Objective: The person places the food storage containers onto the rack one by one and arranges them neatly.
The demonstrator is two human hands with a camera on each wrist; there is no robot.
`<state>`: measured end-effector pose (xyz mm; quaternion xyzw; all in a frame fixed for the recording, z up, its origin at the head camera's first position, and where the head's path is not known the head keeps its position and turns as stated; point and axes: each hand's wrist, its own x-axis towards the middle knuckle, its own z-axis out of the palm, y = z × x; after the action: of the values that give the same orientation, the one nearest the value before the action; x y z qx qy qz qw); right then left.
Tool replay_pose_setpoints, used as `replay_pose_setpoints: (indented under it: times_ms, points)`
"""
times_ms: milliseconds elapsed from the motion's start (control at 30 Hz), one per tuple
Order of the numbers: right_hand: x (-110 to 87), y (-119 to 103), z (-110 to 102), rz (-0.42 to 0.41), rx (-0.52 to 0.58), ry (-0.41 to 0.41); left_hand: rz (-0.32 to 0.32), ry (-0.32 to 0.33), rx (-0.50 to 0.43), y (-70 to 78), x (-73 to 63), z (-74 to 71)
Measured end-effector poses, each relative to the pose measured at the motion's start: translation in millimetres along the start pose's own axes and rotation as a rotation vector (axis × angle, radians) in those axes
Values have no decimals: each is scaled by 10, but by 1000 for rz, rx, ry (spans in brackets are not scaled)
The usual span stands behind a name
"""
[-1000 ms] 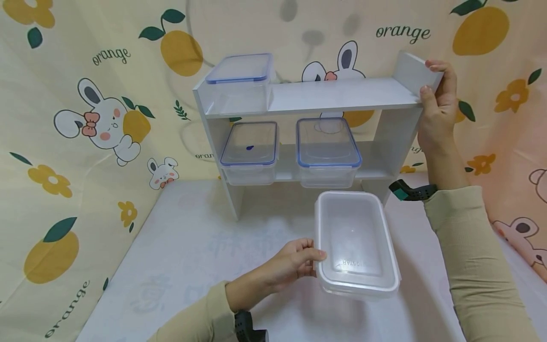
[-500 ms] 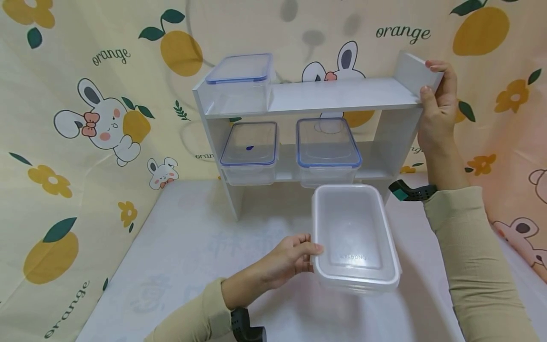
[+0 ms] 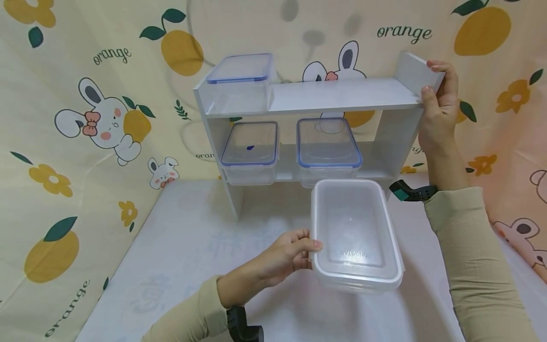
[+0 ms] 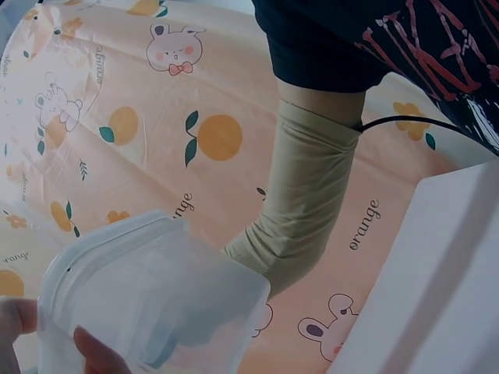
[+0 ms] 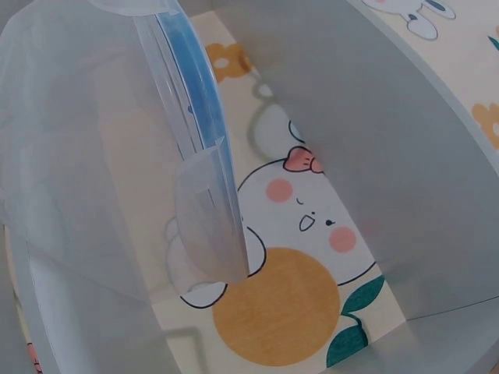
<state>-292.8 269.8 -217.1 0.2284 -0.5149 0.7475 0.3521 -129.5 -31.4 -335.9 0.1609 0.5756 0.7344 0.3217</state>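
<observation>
My left hand point(image 3: 284, 259) holds a clear food container with a white lid point(image 3: 354, 228) by its left edge, thumb on top of the lid. The container is in front of the white shelf point(image 3: 337, 94), and its far edge overlaps the bottom of a blue-rimmed container behind it. In the left wrist view, fingertips point(image 4: 97, 354) press against the translucent container point(image 4: 179, 288). My right hand point(image 3: 441, 109) grips the shelf's upper right side panel point(image 3: 414, 71); that hand is out of sight in the right wrist view.
One blue-rimmed container point(image 3: 239, 78) stands at the top board's left end. Two more blue-rimmed containers, a left one point(image 3: 249, 147) and a right one point(image 3: 328, 145), sit on the middle board. A white cloth point(image 3: 183, 256) covers the table, and a patterned curtain point(image 3: 141, 204) hangs behind.
My left hand has moved slightly up and away, toward the shelf, carrying the white-lidded container. My right hand keeps its grip on the side panel.
</observation>
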Motion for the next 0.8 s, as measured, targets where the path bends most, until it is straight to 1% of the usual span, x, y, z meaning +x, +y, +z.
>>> replay_pose_setpoints:
  times_ms: [333,633,800]
  points:
    - [-5,-22,10,-7,-4,-16,15,1,20,103,-42,23]
    - [7,-11,2,-5,-3,-11,12,-6,39,176,-39,14]
    - [4,-15,1,-5,-6,-14,25,-10,45,220,-28,10]
